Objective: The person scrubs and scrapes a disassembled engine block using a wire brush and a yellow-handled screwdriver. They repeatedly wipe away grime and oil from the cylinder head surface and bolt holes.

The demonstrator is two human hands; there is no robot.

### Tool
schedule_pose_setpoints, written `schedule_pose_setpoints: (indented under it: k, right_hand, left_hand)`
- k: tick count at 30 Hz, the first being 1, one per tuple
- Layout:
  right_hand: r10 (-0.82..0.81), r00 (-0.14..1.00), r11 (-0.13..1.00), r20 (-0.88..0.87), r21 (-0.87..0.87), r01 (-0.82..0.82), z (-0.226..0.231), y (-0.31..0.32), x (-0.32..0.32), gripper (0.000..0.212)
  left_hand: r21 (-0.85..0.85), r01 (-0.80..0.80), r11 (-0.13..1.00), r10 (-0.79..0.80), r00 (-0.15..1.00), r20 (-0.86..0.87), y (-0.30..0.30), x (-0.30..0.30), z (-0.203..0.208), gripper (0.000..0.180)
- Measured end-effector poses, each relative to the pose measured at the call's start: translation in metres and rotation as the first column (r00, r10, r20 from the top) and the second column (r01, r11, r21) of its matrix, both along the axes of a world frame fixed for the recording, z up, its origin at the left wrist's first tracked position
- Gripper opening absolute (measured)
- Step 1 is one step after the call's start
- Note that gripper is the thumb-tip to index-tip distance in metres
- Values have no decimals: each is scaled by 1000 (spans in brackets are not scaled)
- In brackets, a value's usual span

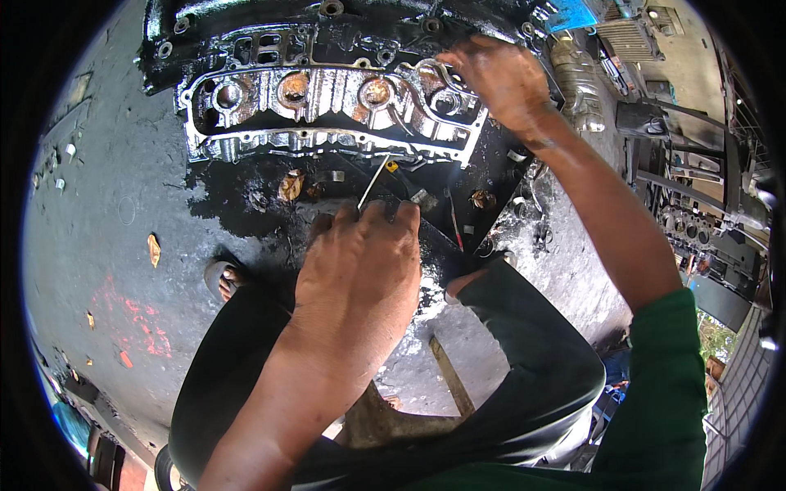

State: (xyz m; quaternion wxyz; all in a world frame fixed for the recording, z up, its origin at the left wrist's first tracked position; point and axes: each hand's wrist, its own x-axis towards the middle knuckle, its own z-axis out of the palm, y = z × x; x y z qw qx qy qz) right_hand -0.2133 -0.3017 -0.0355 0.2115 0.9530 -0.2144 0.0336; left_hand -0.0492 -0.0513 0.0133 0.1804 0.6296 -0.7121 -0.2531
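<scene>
Head view shows a long silver-coloured metal engine part with round openings and a raised, wavy rim (pixel 336 100), lying flat in front of the person; this engine part is my landmark. The bare right hand (pixel 506 86) is at the far right corner of the engine part. Its fingers are bent and close together, with the fingertips near the rim, but I cannot tell whether they grip something. The bare left hand (pixel 360 262) is on the near side of the engine part, apart from it, with its back turned up. Its fingers are curled together and seem clamped on a thin, pale, straight rod (pixel 374 184), although the fingertips are hidden. The rod points toward the near edge of the engine part; I cannot tell if it touches.

Behind the engine part is a broad, black, oily metal piece with ring-shaped holes (pixel 377 33). On the near side of the engine part there are a brown dry leaf (pixel 291 186), a small yellow object (pixel 392 166) and, more to the right, a slender tool with a red end (pixel 455 221). To the right of the engine part lies a dull silver, rounded metal body (pixel 577 86).
</scene>
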Motion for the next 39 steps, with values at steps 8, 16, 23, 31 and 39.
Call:
schedule_pose_setpoints:
  k: [8, 16, 23, 31, 39]
  right_hand:
    - [-130, 964, 960, -232, 213, 180, 8, 8, 19, 33]
    - [-274, 937, 910, -215, 257, 325, 17, 7, -7, 33]
    - [-92, 976, 989, -200, 93, 112, 5, -3, -13, 32]
    - [-114, 976, 918, 187, 396, 31, 8, 28, -5, 15]
    - [-850, 520, 164, -83, 896, 412, -118, 187, -145, 24]
  left_hand:
    - [98, 15, 995, -18, 999, 32, -5, 4, -3, 30]
    - [51, 49, 998, -53, 996, 78, -9, -7, -6, 23]
    - [232, 106, 967, -120, 992, 49, -19, -30, -6, 32]
    - [269, 131, 954, -135, 991, -2, -43, -37, -11, 32]
    - [167, -108, 980, 122, 989, -77, -94, -2, -41, 27]
